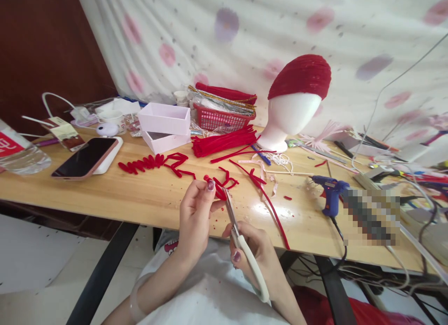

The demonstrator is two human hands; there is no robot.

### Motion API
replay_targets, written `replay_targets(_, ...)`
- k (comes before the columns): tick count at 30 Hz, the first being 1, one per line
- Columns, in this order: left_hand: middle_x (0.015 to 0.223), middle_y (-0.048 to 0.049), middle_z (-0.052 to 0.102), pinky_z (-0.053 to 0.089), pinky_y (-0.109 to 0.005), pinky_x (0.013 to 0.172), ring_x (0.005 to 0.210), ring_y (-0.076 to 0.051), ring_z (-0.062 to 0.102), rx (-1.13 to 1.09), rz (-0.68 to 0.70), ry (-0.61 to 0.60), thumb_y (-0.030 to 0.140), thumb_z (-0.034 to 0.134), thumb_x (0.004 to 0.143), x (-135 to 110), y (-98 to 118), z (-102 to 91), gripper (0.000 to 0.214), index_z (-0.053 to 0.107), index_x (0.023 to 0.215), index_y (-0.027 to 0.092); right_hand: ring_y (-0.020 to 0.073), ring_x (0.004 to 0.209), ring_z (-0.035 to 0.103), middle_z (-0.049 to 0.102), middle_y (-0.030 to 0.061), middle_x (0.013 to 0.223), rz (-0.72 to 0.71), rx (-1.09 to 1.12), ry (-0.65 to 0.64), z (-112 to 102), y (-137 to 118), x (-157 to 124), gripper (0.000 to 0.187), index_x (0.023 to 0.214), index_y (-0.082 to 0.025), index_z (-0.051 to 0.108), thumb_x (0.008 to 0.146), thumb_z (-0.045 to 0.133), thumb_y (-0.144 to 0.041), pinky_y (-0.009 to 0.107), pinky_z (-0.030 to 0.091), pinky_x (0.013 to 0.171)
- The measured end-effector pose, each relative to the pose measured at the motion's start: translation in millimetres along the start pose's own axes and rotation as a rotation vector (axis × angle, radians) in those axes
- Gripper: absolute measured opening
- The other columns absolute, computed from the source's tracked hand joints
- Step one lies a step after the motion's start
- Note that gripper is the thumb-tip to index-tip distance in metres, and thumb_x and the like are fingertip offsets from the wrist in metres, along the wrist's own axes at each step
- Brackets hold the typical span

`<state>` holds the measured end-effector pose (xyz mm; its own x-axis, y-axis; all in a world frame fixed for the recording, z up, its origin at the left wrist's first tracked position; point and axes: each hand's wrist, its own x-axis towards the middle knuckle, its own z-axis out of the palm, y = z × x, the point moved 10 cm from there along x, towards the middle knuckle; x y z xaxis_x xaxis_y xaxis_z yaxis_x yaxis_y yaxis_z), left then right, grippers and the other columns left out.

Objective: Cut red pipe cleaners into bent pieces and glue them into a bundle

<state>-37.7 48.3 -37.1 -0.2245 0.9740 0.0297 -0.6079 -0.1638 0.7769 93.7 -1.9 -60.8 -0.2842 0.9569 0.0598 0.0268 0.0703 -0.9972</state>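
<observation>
My left hand [196, 213] is closed in a pinch on a short red pipe cleaner piece [217, 190] at the table's front edge. My right hand [257, 252] grips white-handled scissors [241, 243], whose blades point up at that red piece. Bent red pipe cleaner pieces [224, 178] lie on the wooden table [147, 199] just beyond my hands. A long red pipe cleaner [271, 208] runs toward the front edge at the right. A bundle of red pipe cleaners [224, 141] lies further back.
A white foam head with a red cap [297, 94] stands at the back. A blue glue gun [331, 190] lies at the right among cables. A phone [86, 157], pink boxes [164, 124] and a red basket [220, 117] sit left and centre.
</observation>
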Motion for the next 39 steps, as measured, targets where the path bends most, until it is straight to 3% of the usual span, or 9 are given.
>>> replay_targets(9, 0.074, 0.0041, 0.063, 0.059, -0.023, 0.07, 0.071, -0.011, 0.066, 0.049, 0.042, -0.007, 0.042, 0.073, 0.087, -4.0, -3.3, -2.0, 0.027, 0.059, 0.078, 0.02, 0.0101, 0.051, 0.039, 0.048, -0.0044, 0.061, 0.015, 0.012, 0.005, 0.5, 2.2, 0.1, 0.048, 0.085, -0.016, 0.065, 0.078, 0.076, -0.063, 0.023, 0.031, 0.048)
replay_targets(17, 0.076, 0.0036, 0.066, 0.06, -0.026, 0.073, 0.074, -0.013, 0.07, 0.06, 0.026, -0.002, 0.042, 0.072, 0.087, -3.1, -1.6, -2.0, 0.026, 0.058, 0.079, 0.021, 0.0092, 0.042, 0.042, 0.045, -0.0061, 0.056, 0.135, 0.093, 0.012, 0.8, 14.8, -0.5, 0.051, 0.083, -0.017, 0.063, 0.074, 0.078, -0.065, 0.022, 0.031, 0.041)
replay_targets(23, 0.073, 0.0057, 0.064, 0.06, -0.023, 0.073, 0.073, -0.011, 0.069, 0.008, 0.001, 0.0, 0.039, 0.075, 0.084, -3.2, -0.7, -1.3, 0.025, 0.06, 0.078, 0.021, 0.011, 0.052, 0.038, 0.045, -0.0048, 0.06, 0.015, 0.009, 0.008, 1.4, 1.9, 0.4, 0.05, 0.086, -0.018, 0.064, 0.078, 0.073, -0.066, 0.024, 0.032, 0.05)
replay_targets(31, 0.074, 0.0035, 0.068, 0.06, -0.027, 0.075, 0.075, -0.013, 0.07, 0.014, -0.016, -0.016, 0.04, 0.077, 0.082, -3.8, -1.7, 1.9, 0.026, 0.061, 0.076, 0.02, 0.0122, 0.056, 0.036, 0.044, -0.0042, 0.063, 0.023, -0.036, 0.055, -4.1, 1.0, 1.3, 0.051, 0.088, -0.017, 0.069, 0.077, 0.074, -0.066, 0.025, 0.03, 0.052)
replay_targets(33, 0.075, 0.0021, 0.069, 0.06, -0.026, 0.075, 0.075, -0.014, 0.07, 0.02, -0.006, -0.002, 0.041, 0.078, 0.08, -0.8, 0.1, -0.3, 0.026, 0.064, 0.077, 0.019, 0.0129, 0.056, 0.041, 0.048, -0.0036, 0.064, 0.03, -0.04, 0.129, -14.2, 3.0, 0.4, 0.046, 0.093, -0.018, 0.07, 0.077, 0.077, -0.061, 0.025, 0.034, 0.052)
replay_targets(36, 0.072, 0.0027, 0.069, 0.059, -0.022, 0.069, 0.067, -0.011, 0.068, 0.003, -0.037, 0.053, 0.04, 0.084, 0.073, 4.4, -0.8, -7.8, 0.028, 0.067, 0.077, 0.018, 0.015, 0.06, 0.05, 0.055, -0.0026, 0.066, 0.061, -0.052, 0.358, -44.4, 3.3, -4.0, 0.043, 0.1, -0.02, 0.072, 0.07, 0.087, -0.048, 0.025, 0.041, 0.055)
replay_targets(39, 0.068, 0.0038, 0.069, 0.056, -0.017, 0.062, 0.056, -0.007, 0.064, -0.039, -0.112, 0.078, 0.037, 0.09, 0.065, 7.0, -6.3, -11.4, 0.031, 0.069, 0.077, 0.016, 0.0145, 0.057, 0.05, 0.058, -0.0022, 0.067, 0.095, 0.035, 0.498, -66.0, 2.4, -6.9, 0.045, 0.101, -0.022, 0.071, 0.068, 0.089, -0.047, 0.025, 0.041, 0.051)
